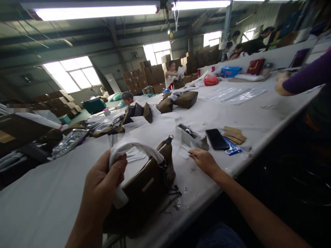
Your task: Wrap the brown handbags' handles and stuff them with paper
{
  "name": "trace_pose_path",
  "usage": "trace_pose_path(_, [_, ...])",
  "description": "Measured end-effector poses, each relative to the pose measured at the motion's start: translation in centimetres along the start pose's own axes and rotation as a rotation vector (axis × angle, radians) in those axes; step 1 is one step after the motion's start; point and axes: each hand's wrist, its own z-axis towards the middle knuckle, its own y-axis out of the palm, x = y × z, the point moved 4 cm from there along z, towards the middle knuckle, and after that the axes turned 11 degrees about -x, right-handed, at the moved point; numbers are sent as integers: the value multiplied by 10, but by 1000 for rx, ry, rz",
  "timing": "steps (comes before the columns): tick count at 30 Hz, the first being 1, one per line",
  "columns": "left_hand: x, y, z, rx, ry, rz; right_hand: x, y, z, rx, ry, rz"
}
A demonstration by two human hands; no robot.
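My left hand (103, 182) is closed around the handle (139, 144) of a dark olive handbag (144, 186). White wrapping covers the handle, and one loose end hangs below my fingers. The bag stands tilted on the table, its zipper along the top and a small plate on its side. My right hand (204, 162) is pinched, fingertips beside a grey tape dispenser (192, 136) and just over some thin white pieces (183, 152). Whatever those fingers hold is too small to make out.
Right of the dispenser lie a black phone (217, 138), tan cards (234, 135) and a blue packet (232, 147). More olive bags (186, 99) sit farther back on the white table (51, 193). A co-worker's purple sleeve (305, 77) reaches in from the right. Clear plastic sheets (232, 94) lie nearby.
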Motion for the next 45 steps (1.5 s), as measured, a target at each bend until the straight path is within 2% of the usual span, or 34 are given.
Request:
trace_pose_path(7, [-6,1,-7,31,1,-13,-15,19,33,-285,81,-264])
trace_pose_path(13, [-8,-1,-8,37,30,13,-21,13,35,-324,116,-337])
trace_pose_path(16, [-5,-1,-10,46,39,65,-28,-7,25,-223,130,-313])
trace_pose_path(21, [-7,-3,-6,0,-6,-26,-33,-67,-16,86,237,-201])
trace_pose_path(23, [-11,-2,-3,-47,-49,-117,-32,-85,-35,212,231,40])
trace_pose_path(25, [-11,-1,1,-92,-62,-162,-33,-91,-49,327,158,480])
trace_pose_path(28, [-5,1,4,-149,-26,-128,-46,-81,-60,354,39,1106])
trace_pose_path(30, [-2,2,4,-201,-32,-127,-63,-69,-62,294,4,1348])
trace_pose_path(33, [0,7,2,-350,-109,-194,-93,-50,-65,160,-30,1552])
trace_pose_path(36, [0,9,-3,-459,-109,-232,-117,-30,-69,-3,-65,1598])
trace_pose_path(38, [-1,8,-5,-465,-79,-267,-125,-18,-71,-71,-76,1562])
trace_pose_path(45, [-5,1,-6,-358,-33,-359,-120,5,-75,-84,43,1341])
